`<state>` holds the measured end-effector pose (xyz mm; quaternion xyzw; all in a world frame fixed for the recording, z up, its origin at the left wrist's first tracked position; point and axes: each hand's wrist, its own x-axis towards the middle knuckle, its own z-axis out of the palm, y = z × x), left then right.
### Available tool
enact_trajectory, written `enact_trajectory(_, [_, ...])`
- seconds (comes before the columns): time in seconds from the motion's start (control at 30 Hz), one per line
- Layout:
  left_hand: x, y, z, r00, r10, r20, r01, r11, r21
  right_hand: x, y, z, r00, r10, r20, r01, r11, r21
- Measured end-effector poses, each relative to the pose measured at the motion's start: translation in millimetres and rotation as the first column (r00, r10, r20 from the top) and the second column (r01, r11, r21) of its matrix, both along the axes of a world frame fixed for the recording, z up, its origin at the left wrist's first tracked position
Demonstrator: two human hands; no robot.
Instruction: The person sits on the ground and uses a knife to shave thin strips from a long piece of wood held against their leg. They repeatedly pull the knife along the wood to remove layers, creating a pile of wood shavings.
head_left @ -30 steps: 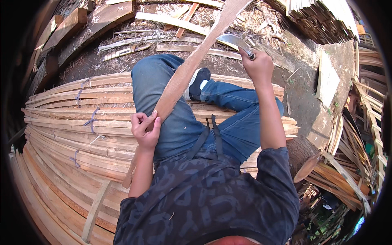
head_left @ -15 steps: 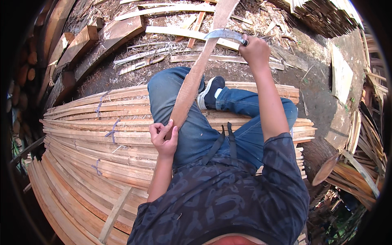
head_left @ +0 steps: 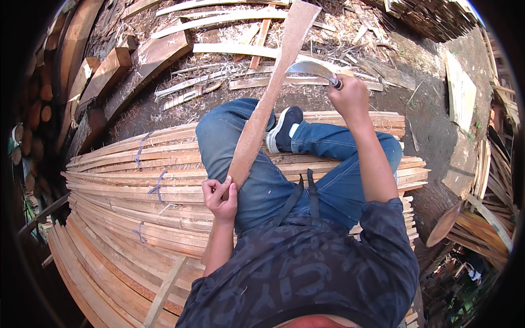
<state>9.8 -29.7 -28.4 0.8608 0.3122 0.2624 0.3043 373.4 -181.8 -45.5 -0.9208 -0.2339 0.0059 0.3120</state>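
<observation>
A long, flat strip of brown wood [head_left: 260, 121] slants from my left thigh toward the scrap-covered ground, its far end the broadest part. My left hand [head_left: 220, 198] pinches its near end between thumb and fingers, just above the thigh. My right hand [head_left: 350, 98] is closed round the dark handle of a sickle [head_left: 314, 68]. The sickle's curved metal blade points left, and its tip is at the right edge of the wood strip; I cannot tell whether they touch.
I sit on bundles of sawn wood strips [head_left: 115, 191] tied with purple cord. Thick timber beams [head_left: 145, 68] lie at the far left. Shavings and thin offcuts [head_left: 235, 50] cover the ground ahead. More stacked wood [head_left: 437, 16] stands at the far right.
My right hand and the sickle have come nearer to me and slightly right, so the blade no longer crosses the strip. More of the strip's far end shows. My left hand keeps its pinch.
</observation>
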Motion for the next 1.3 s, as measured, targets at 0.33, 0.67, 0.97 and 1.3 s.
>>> enact_trajectory(0.33, [2.2, -0.5, 0.8, 1.000, 0.006, 0.001, -0.006, 1.000, -0.013, -13.6, 32.8, -3.4, 0.986, 0.142, 0.091, -0.139, 0.990, -0.040])
enact_trajectory(0.67, [10.2, -3.4, 3.5, 1.000, -0.007, 0.006, 0.007, 1.000, 0.015, 50.7, 31.4, 5.0, 0.989, -0.065, 0.130, 0.090, 0.976, -0.196])
enact_trajectory(0.97, [1.6, 0.7, -3.3, 1.000, 0.009, 0.030, -0.009, 1.000, 0.017, 107.1, -52.9, 20.0, 0.927, -0.375, -0.014, 0.365, 0.909, -0.200])
enact_trajectory(1.3, [5.1, -3.0, 2.8, 1.000, -0.012, -0.009, 0.012, 0.999, 0.051, -32.4, 13.0, 34.9, 0.979, 0.195, 0.053, -0.168, 0.932, -0.321])
